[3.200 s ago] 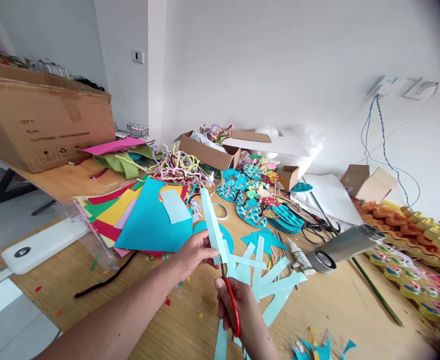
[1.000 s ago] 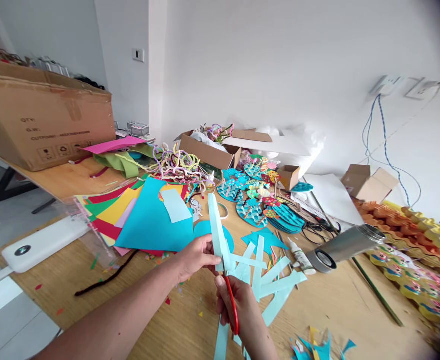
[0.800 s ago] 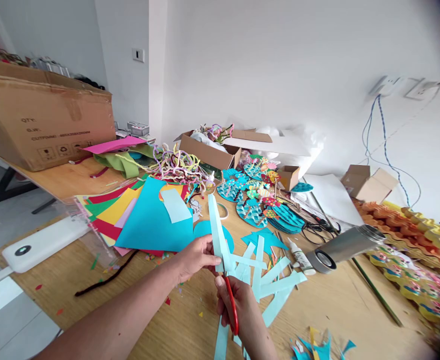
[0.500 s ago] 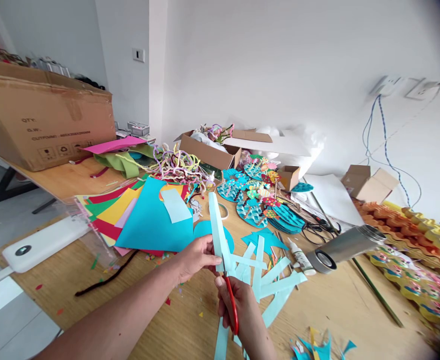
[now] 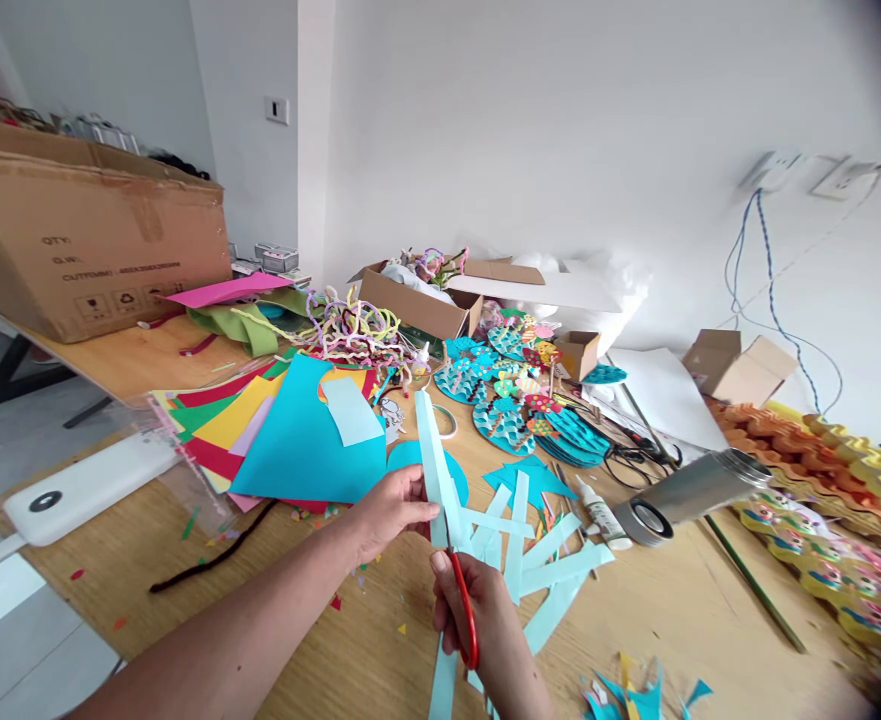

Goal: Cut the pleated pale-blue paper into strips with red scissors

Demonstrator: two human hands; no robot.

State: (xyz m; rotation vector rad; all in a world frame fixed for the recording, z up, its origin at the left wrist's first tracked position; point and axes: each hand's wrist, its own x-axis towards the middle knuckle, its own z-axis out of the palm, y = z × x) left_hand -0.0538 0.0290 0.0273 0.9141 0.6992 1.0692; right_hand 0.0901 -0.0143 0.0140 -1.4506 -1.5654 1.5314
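My left hand (image 5: pixel 396 512) pinches a pale blue paper strip (image 5: pixel 431 450) between thumb and fingers, and the strip stands upright above the table. My right hand (image 5: pixel 481 610) is closed around the red handles of a pair of scissors (image 5: pixel 465 610). The scissor blades point up at the paper, close to my left thumb; how far apart they are is hard to see. Several cut light blue strips (image 5: pixel 519 535) lie criss-crossed beside and under my hands. Behind the held strip are a blue paper disc (image 5: pixel 406 456) and a roll of tape (image 5: pixel 449 424).
Coloured paper sheets (image 5: pixel 301 450) are piled at left, near a white device (image 5: pixel 87 490). A glue bottle (image 5: pixel 603 515) and a steel flask (image 5: pixel 699 492) lie at right. Decorated blue discs (image 5: pixel 504 425) sit further back. Blue scraps (image 5: pixel 642 695) lie at the front edge.
My left hand and the held strip have shifted slightly up and to the left. The right hand with the scissors stays nearly in place.
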